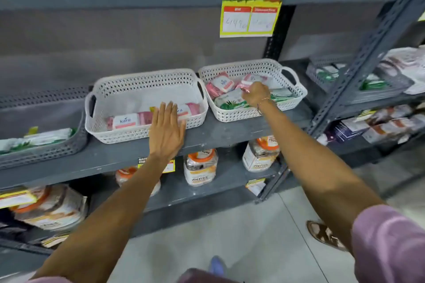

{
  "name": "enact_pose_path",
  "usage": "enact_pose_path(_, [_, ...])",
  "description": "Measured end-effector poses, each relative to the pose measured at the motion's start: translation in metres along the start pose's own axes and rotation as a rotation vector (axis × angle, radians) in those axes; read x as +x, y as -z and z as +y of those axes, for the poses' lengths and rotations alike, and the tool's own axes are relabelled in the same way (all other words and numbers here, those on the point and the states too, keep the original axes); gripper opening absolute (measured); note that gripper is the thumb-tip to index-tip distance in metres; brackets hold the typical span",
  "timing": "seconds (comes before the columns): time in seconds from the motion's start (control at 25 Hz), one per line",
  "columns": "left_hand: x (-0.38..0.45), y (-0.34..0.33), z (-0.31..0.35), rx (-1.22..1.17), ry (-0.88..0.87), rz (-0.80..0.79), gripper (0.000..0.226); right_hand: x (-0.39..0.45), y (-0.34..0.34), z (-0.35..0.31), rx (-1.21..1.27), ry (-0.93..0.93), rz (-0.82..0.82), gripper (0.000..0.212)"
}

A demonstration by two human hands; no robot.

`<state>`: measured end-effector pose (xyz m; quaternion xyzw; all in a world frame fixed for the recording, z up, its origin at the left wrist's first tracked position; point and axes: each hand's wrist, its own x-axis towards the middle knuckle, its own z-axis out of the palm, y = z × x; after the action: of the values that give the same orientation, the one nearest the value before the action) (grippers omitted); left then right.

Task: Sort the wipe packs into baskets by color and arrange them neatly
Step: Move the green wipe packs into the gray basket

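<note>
Left hand [166, 132] lies flat, fingers extended, on the near rim of the left white basket [115, 95], which holds pink wipe packs [125, 122]. Right hand [255, 94] is clenched on a pink pack [246, 86] inside the right white basket [296, 89], among mixed pink and green packs [232, 102].

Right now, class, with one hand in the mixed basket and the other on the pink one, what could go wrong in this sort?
1. The right hand pinches a pink pack among loosely piled packs in the right basket; lifting may drag neighbours out.
2. Green packs lie beside pink ones, so a wrong colour could be taken.
3. The left hand presses the left basket near the shelf edge; it could slide.
</note>
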<state>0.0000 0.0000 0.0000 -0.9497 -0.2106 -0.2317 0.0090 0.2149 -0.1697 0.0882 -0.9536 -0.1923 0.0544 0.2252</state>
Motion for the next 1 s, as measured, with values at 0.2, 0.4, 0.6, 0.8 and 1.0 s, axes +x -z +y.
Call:
enact_pose_path(0.2, [0.002,-0.023,-0.005,0.023,-0.016,0.150,0.033,0.031,-0.008,0.002,-0.133,-0.026,-0.293,0.068])
enact_pose_path(0.4, [0.002,-0.030,-0.006,0.038,-0.004,0.164,0.029,0.055,-0.017,0.009,-0.009,-0.069,-0.363,0.087])
enact_pose_path(0.6, [0.002,-0.028,-0.004,0.011,0.010,0.150,0.032,0.065,-0.018,0.019,0.300,-0.170,-0.332,0.105])
enact_pose_path(0.8, [0.003,-0.012,0.004,-0.008,0.044,0.050,0.037,0.060,0.015,0.007,0.573,-0.186,-0.279,0.084])
enact_pose_path(1.0, [-0.003,0.012,-0.025,-0.095,0.068,-0.001,0.047,0.028,0.020,-0.048,0.845,-0.058,-0.322,0.044])
